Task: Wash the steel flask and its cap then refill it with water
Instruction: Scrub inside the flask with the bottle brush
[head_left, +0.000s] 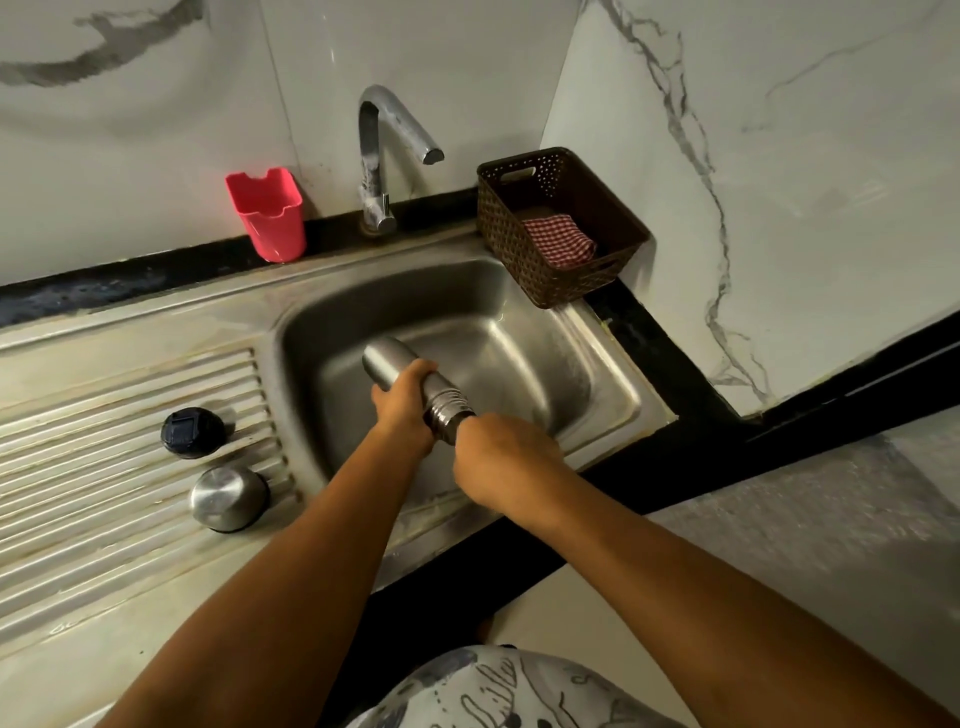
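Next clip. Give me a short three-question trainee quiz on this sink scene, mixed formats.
1. True or false: the steel flask stands upright in the sink.
2. The left hand grips the flask's body; where does the right hand grip it? A) base B) threaded neck end
3. Fill in: the steel cap rests on the ____.
Key: 1 false, it is held tilted above the sink; 2 B; 3 drainboard.

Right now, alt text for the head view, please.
A flask is held tilted over the sink, left hand round its body, right hand at its neck. A dark cap and a steel cap sit on the drainboard.
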